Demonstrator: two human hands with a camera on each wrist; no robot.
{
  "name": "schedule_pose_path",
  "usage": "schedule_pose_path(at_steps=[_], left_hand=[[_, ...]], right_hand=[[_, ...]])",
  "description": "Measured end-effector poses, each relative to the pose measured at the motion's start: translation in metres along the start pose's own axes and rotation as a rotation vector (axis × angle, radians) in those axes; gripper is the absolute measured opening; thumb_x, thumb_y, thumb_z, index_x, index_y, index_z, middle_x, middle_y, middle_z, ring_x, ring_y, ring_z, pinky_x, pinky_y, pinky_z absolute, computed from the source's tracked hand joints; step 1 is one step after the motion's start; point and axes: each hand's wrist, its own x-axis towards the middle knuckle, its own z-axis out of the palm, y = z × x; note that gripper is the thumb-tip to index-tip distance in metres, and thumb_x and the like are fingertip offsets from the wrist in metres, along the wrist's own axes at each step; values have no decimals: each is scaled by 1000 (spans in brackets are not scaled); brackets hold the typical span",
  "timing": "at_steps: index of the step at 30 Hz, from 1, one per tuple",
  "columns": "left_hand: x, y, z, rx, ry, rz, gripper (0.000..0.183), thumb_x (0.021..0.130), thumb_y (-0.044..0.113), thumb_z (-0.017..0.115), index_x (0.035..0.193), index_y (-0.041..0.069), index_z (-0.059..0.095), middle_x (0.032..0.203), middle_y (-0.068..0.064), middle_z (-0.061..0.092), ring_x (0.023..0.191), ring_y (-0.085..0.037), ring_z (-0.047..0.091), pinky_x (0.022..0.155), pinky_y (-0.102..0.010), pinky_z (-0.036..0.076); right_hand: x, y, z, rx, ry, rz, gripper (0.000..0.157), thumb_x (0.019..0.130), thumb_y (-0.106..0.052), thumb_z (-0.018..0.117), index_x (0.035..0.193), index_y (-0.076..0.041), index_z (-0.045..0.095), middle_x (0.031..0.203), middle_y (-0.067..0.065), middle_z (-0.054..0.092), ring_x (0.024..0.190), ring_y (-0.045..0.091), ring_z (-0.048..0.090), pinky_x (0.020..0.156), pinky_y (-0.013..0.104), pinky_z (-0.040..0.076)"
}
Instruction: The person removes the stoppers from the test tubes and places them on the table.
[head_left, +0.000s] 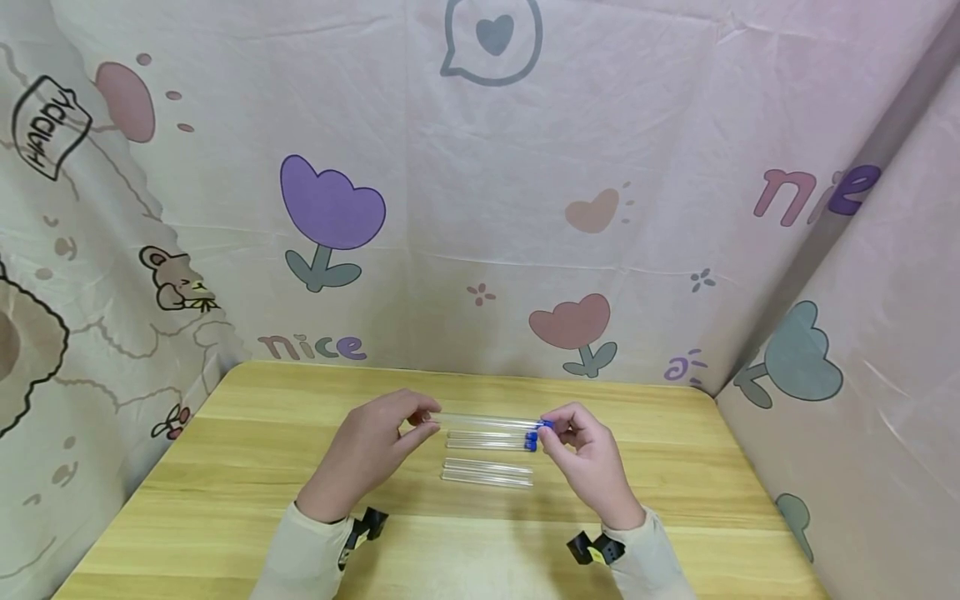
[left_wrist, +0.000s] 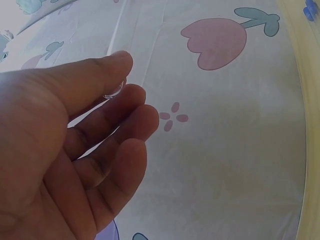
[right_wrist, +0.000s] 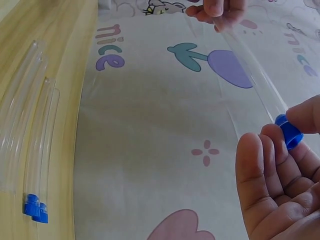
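Note:
A clear test tube (head_left: 487,422) is held level above the table between both hands. My left hand (head_left: 382,446) pinches its bare end between thumb and fingers; in the left wrist view only a small glassy curve shows at the fingertips. At the other end sits a blue cap (right_wrist: 289,132), which my right hand (head_left: 588,458) pinches between thumb and fingers. Just below the held tube lie two tubes with blue caps (head_left: 531,442), side by side. Nearer the front are two tubes (head_left: 487,473) on which no caps show.
The wooden table (head_left: 225,500) meets a printed cloth backdrop (head_left: 450,208) at its far edge. More printed cloth hangs along the left and right sides. A black wrist camera (head_left: 596,548) is strapped at the right sleeve, and another black camera (head_left: 367,529) at the left.

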Motion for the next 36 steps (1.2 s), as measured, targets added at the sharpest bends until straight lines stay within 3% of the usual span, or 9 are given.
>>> schedule_pose_path(at_steps=[9,18,24,36], left_hand=[[0,0,2,5,-24,-17,19,93,25,80,110,18,76,93,13,69,83,-4,65,69,-24,54],[-2,1,2,-2,-28,-17,19,93,25,80,109,18,75,93,14,68,82,-8,65,67,-23,53],[-2,1,2,-1,-26,-19,19,93,25,80,109,19,75,92,15,67,80,-1,61,68,-23,53],[-1,-3,-2,-21,23,22,18,94,23,78,111,18,75,92,14,65,72,-1,52,62,-20,48]], right_hand=[[0,5,1,19,-10,-34,7,101,-1,64,107,-3,66,91,15,67,76,11,65,69,30,59],[-1,4,1,-7,-13,-48,6,103,-2,62,107,-5,65,91,4,66,75,14,64,69,29,58],[-2,4,1,-22,-17,-45,5,103,-3,61,107,-5,64,90,3,64,74,14,62,69,31,58],[-1,3,-1,8,-64,-74,11,104,0,57,112,-4,63,94,14,64,80,19,64,73,28,57]])
